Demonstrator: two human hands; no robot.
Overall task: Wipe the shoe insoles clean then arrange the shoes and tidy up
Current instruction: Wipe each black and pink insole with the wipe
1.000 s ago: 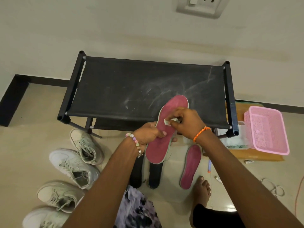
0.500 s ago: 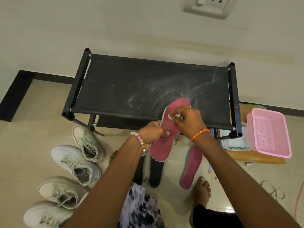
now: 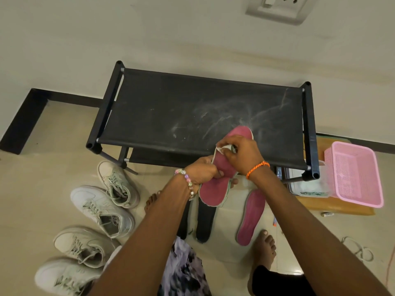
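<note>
Hands at work over the near edge of a black bench (image 3: 192,112): from my remote seat I see the left hand (image 3: 203,173) gripping a pink insole (image 3: 215,184) around its middle, thumb on the pink face and fingers curled behind it. The right hand (image 3: 241,155) pinches a small white wipe (image 3: 222,148) against the insole's upper half, fingers bunched tight on it. The insole tilts, its toe end over the bench's near right part, its heel end hanging past the near edge above the floor (image 3: 42,189).

A second pink insole (image 3: 251,216) lies flat on the floor below the right wrist, well apart from the held one. Two dark insoles (image 3: 205,221) lie side by side just left of it, partly hidden by the left forearm. Four pale sneakers (image 3: 100,210) sit in a loose column on the floor off the bench's near left corner.

A pink basket (image 3: 354,174) rests on a wooden board (image 3: 333,206) beside the bench's right end, with a clear tub (image 3: 307,186) just left of it. I cannot tell what the tub holds. White dusty streaks mark the bench's right half.
</note>
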